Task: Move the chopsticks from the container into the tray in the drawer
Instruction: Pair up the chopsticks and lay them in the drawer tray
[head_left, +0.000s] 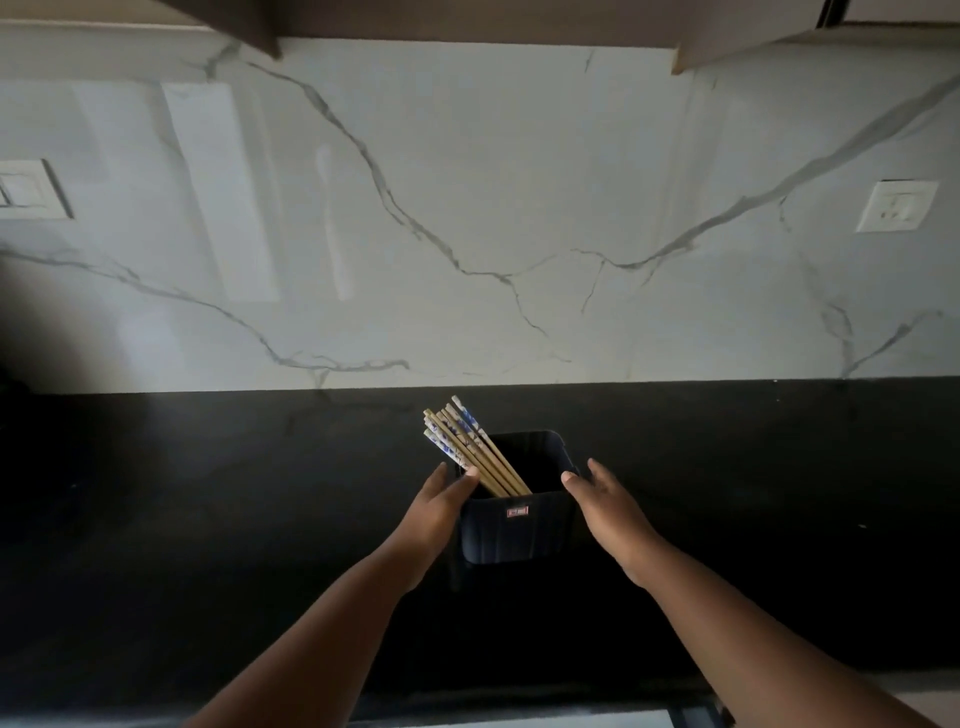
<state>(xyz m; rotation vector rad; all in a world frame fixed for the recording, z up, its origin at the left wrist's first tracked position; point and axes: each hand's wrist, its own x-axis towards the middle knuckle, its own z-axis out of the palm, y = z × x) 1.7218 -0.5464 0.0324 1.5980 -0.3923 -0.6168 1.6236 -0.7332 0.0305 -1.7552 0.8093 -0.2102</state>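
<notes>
A home kitchen. A black bench (208, 493) runs below a veined marble backsplash (467, 208) with a wall socket (896, 206). Cabinets (467, 21) hang overhead.

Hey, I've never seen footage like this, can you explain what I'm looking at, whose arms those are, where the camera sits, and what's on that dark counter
This is a single picture from a wide-angle camera worn on a person's head, looking forward and down, so the two bare arms reaching in from the bottom are that person's own. There is no robot here.

On the black counter stands a dark square container, open at the top. A bundle of chopsticks leans out of it toward the left, some plain wood, some with blue and white patterned ends.

The left hand is at the container's left side, fingers fairly straight, with a fingertip right by the chopsticks. The right hand is at the right side, fingers also straight. Whether either actually touches the container is hard to tell; neither grips anything.

Behind is a white marble wall with a socket on the right. No drawer interior or tray is visible.
</notes>
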